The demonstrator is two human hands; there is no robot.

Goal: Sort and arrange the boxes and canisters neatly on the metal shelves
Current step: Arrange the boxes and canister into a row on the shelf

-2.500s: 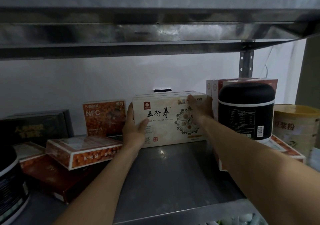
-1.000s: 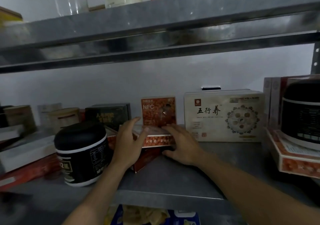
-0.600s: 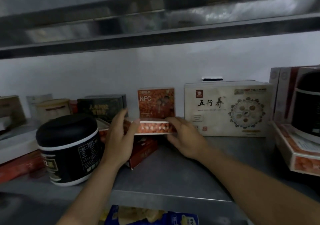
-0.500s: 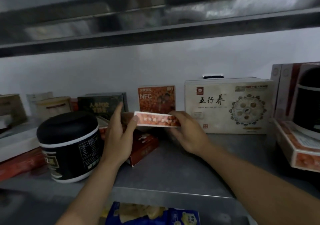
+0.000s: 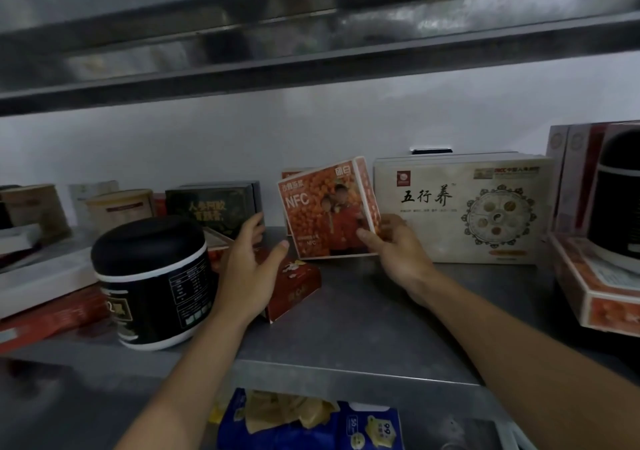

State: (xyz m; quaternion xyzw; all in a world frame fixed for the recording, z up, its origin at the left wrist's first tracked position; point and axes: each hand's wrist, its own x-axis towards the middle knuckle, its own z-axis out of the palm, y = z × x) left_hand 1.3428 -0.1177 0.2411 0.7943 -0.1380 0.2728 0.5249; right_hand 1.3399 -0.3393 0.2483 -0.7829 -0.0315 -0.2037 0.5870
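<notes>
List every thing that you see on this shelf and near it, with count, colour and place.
NFC box: one, orange, centre, tilted, held.
cream box: one, cream, upright, back right.
left canister: one, black, front left.
right canister: one, black, far right.
dark box: one, black with gold letters, back left.
red box: one, red, lying flat, centre left.
shelf: one, grey metal.
blue packet: one, blue, below the shelf.
left grip: open, over the red box.
right grip: pinches the NFC box's lower right corner.
</notes>
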